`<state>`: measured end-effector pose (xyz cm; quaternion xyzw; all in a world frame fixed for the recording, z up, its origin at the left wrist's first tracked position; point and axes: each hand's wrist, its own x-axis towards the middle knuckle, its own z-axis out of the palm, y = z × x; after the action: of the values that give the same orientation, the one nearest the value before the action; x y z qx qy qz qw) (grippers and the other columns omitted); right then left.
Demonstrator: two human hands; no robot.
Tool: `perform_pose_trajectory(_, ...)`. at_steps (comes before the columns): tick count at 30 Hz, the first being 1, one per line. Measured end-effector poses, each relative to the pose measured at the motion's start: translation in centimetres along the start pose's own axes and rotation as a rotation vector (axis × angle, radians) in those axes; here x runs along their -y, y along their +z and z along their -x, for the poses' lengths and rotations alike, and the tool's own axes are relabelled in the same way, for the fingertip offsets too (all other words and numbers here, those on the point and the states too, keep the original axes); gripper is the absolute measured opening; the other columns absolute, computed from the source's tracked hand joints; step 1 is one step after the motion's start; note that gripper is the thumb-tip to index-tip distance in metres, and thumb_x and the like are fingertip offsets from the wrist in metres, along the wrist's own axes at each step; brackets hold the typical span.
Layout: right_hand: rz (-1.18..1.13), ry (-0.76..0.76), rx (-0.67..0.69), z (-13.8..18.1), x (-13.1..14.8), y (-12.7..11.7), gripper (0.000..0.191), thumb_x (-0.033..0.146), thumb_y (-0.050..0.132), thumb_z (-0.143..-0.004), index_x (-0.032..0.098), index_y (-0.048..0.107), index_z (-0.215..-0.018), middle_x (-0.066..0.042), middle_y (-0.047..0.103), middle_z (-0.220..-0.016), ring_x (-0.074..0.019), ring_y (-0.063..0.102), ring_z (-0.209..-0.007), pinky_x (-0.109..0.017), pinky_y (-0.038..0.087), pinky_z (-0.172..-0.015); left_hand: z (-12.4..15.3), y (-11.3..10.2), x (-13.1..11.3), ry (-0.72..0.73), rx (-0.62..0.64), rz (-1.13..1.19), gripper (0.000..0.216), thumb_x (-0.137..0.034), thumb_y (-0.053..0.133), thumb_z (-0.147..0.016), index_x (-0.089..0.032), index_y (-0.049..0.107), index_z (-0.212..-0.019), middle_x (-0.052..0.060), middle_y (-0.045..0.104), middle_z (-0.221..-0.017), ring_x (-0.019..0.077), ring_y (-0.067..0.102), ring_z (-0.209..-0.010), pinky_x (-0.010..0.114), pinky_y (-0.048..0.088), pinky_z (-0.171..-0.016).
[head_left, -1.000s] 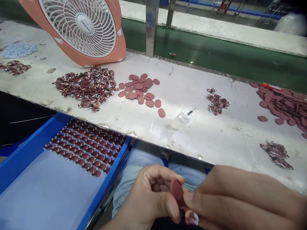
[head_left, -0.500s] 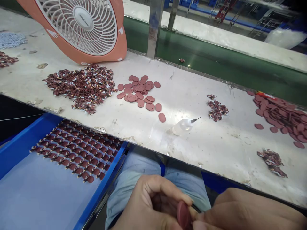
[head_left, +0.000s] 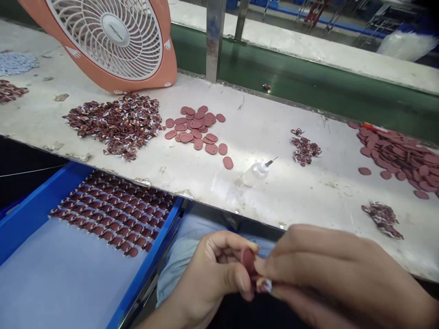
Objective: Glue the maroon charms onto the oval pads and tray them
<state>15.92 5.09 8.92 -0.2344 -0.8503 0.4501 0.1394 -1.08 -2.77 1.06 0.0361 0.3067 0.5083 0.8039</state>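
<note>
"What is the largest thing there?"

"The counter (head_left: pixel 329 205), a long whitish surface with a chipped front edge, running across the view. Next is the blue tray (head_left: pixel 61 283), low at the left, pale inside, with close rows of dark-red parts (head_left: pixel 113 210) towards its far end."

"And then?"

"The fan (head_left: pixel 123 39), orange with a white grille, leaning at the back of the counter. There is a dark mark on its hub, too small to read. Smaller are the disc pile (head_left: pixel 404 157) at the far right and the heap (head_left: pixel 116 125) of dark-red bits in front of the fan."

"What are the hands doing?"

"The left hand (head_left: pixel 212 274) pinches a disc between thumb and forefinger. The right hand (head_left: pixel 329 265) has its fingers drawn in against the same spot; whether it grips anything cannot be told."

"Anything else with writing?"

"The bottle (head_left: pixel 255 174), clear with a needle tip, shows none that can be read. Nor can any print be made out on the red packet (head_left: pixel 377 128) at the back of the disc pile."

"And the disc?"

"The disc (head_left: pixel 247 260) is dull brick-red, flat and oval, tilted on edge between the hands, in front of the counter. Just below it is a piece (head_left: pixel 263 285), dark red and white, blurred."
</note>
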Motion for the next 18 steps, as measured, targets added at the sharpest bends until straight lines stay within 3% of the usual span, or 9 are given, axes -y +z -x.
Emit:
perform_pose_trajectory(6, -0.043, 0.036, 0.076, -1.3, -0.3, -0.7, 0.015, 0.011, 0.058, -0.094, 0.022, 0.067, -0.101, 0.001, 0.07, -0.088, -0.0096, 0.063, -0.077, -0.02, 0.048, -0.071, -0.3, -0.4, 0.3, 0.05, -0.09, -0.042, 0.035, -0.042, 0.09, -0.055, -0.018, 0.076, -0.076, -0.001, 0.067, -0.062, 0.0055, 0.056, -0.051, 0.011, 0.044, -0.045)
perform_pose_trajectory(18, -0.024, -0.008, 0.031, -1.1, -0.4, -0.4, 0.016, 0.007, 0.06, -0.091, 0.018, 0.07, -0.1, 0.001, 0.069, -0.085, -0.0081, 0.061, -0.074, -0.018, 0.047, -0.07, -0.1, -0.4, 0.7, 0.061, -0.087, -0.014, 0.031, -0.039, 0.088, -0.061, -0.018, 0.077, -0.08, -0.001, 0.065, -0.063, 0.0061, 0.059, -0.057, 0.012, 0.049, -0.048)
